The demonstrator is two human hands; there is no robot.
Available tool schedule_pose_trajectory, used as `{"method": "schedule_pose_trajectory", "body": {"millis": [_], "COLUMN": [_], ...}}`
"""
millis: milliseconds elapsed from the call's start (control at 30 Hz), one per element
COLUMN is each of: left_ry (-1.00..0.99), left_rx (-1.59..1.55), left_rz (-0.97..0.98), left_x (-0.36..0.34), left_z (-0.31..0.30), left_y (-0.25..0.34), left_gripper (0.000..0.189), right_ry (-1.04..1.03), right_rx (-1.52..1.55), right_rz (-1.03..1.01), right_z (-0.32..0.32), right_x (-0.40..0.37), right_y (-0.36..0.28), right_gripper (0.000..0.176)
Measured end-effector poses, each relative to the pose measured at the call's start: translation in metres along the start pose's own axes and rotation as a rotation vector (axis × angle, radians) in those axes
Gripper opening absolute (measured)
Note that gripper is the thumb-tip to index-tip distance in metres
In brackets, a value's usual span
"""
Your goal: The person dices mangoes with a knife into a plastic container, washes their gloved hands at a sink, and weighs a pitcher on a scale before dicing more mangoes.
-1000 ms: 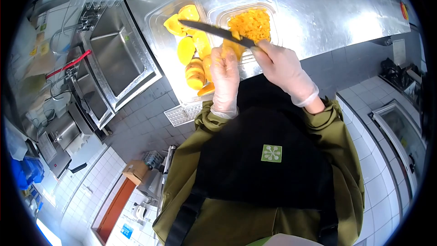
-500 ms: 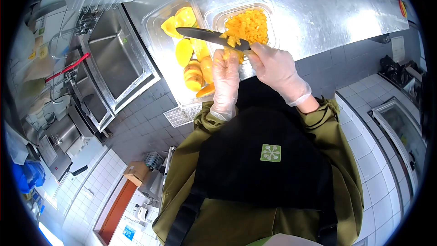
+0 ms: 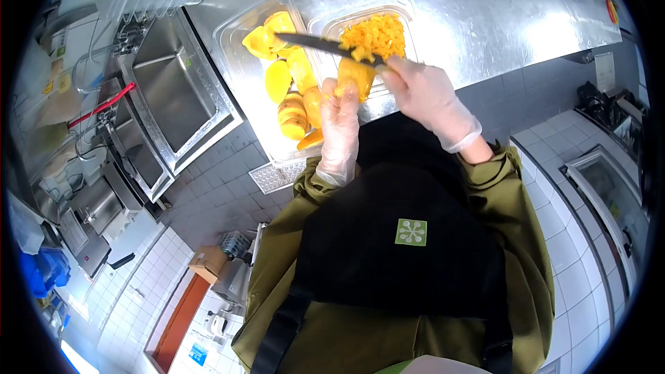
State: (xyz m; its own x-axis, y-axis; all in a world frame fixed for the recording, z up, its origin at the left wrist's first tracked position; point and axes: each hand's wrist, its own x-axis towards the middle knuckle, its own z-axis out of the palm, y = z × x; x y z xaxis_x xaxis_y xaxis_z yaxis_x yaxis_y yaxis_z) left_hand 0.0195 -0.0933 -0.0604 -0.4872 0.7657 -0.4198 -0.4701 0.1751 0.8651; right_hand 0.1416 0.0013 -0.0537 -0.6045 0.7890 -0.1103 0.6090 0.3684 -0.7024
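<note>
- Knife (image 3: 312,42) and right hand (image 3: 426,97) are sitting farther from the left hand (image 3: 339,125) than half a second ago, and more of the orange fruit piece (image 3: 357,77) is showing between them.
- Gloved fingers of the left hand are clamping the near end of that piece, which is pointing forward out of the grip.
- Gloved fingers of the right hand are closing around the knife's handle, mostly hiding it; the blade is extending leftward from this grip, over the piece's far end. Whether it is touching there, I cannot tell.
- Small orange bits (image 3: 360,54) are lying against the blade, just left of the right grip.
- Diced fruit (image 3: 377,33) is filling part of a clear container (image 3: 332,26) just beyond both grips.
- Larger orange pieces (image 3: 278,82) are resting in a clear tub (image 3: 235,36) left of the left grip.
- Metal counter (image 3: 485,21) is stretching beyond and rightward of the right grip.
</note>
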Motion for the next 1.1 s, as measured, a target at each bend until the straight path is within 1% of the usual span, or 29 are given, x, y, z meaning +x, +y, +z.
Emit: {"method": "schedule_pose_trajectory", "body": {"millis": [67, 100, 200, 233, 333, 367, 400, 467, 500, 667, 800, 867, 967, 1067, 1100], "left_ry": [-0.012, -0.015, 0.047, 0.0, -0.078, -0.062, -0.043, -0.065, -0.079, -0.072, -0.05, -0.088, -0.13, -0.115, -0.104], "left_rx": [0.0, -0.001, -0.212, -0.26, -0.363, -0.365, -0.368, -0.395, -0.412, -0.428, -0.432, -0.427, -0.426, -0.439, -0.449], "left_rz": [0.006, 0.015, -0.1, -0.093, -0.075, -0.084, -0.091, -0.094, -0.097, -0.116, -0.135, -0.125, -0.106, -0.085, -0.082], "left_x": [-0.001, -0.001, 0.0, 0.0, 0.005, 0.004, 0.003, 0.005, 0.007, 0.007, 0.007, 0.009, 0.005, 0.007, 0.008], "left_z": [-0.003, -0.004, 0.001, -0.001, -0.007, -0.007, -0.006, -0.003, -0.001, 0.002, -0.003, -0.007, -0.009, -0.009, -0.007], "left_y": [-0.001, 0.0, 0.005, 0.003, 0.001, 0.003, 0.005, 0.008, 0.009, 0.014, 0.01, 0.006, 0.005, 0.007, 0.006], "left_gripper": [0.007, 0.007, 0.03, 0.031, 0.034, 0.035, 0.036, 0.021, 0.015, 0.021, 0.025, 0.026, 0.029, 0.032, 0.033], "right_ry": [-0.015, -0.069, -0.027, 0.019, -0.021, -0.081, -0.095, -0.117, -0.134, -0.183, -0.132, -0.115, -0.106, 0.01, -0.015], "right_rx": [-0.016, 0.008, 0.006, 0.023, 0.014, 0.082, 0.127, 0.211, 0.208, 0.239, 0.141, 0.072, 0.061, 0.235, 0.374], "right_rz": [0.076, 0.097, -0.064, -0.059, 0.108, 0.185, 0.146, 0.07, 0.082, 0.119, 0.097, 0.073, 0.198, 0.169, 0.214], "right_z": [-0.006, -0.012, -0.005, -0.002, -0.011, -0.018, -0.019, -0.02, -0.019, -0.016, -0.009, -0.007, -0.012, -0.012, -0.011], "right_x": [0.008, 0.008, -0.001, -0.002, 0.006, 0.006, 0.003, -0.002, -0.002, 0.004, 0.005, 0.006, 0.01, 0.007, 0.005], "right_y": [0.003, 0.0, 0.003, 0.006, 0.006, 0.002, 0.001, 0.0, 0.001, 0.001, -0.001, -0.003, -0.007, -0.005, -0.004], "right_gripper": [0.02, 0.021, 0.022, 0.022, 0.017, 0.023, 0.023, 0.023, 0.023, 0.023, 0.023, 0.023, 0.023, 0.015, 0.018]}}
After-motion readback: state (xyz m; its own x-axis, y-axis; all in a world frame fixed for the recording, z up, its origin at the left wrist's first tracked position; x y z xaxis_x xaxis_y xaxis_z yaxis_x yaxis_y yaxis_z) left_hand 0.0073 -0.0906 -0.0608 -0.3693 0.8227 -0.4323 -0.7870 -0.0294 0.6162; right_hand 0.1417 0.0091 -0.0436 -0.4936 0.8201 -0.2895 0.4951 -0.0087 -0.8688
